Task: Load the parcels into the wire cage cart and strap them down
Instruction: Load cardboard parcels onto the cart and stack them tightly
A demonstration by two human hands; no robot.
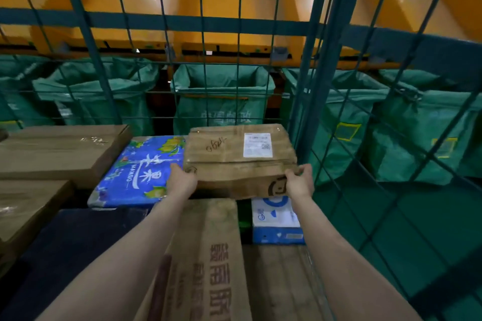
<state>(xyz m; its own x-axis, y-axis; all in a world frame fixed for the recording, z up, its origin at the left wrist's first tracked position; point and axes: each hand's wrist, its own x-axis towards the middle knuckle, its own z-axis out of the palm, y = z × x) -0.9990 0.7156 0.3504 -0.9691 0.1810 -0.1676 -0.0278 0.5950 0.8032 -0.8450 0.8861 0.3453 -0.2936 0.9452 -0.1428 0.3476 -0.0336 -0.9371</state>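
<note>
The brown cardboard parcel (240,159) is in the back right corner of the wire cage cart (328,86), close to the mesh. Its near edge sticks out over a gap, and a blue and white box (276,219) sits lower down there. I think the parcel could tip forward and drop if the hands let go too soon, because I cannot tell what holds it up underneath.

It looks soft and dented. It is wrapped in shiny tape, with a white label (257,145) and a scribbled number on top.

The left hand (182,181) holds its near left corner. The right hand (300,182) curls over its near right corner. The parcel's left edge lies over a blue mango box (135,174). A long brown box (208,255) lies nearer to me. Green sacks (221,96) hang outside the cage.
</note>
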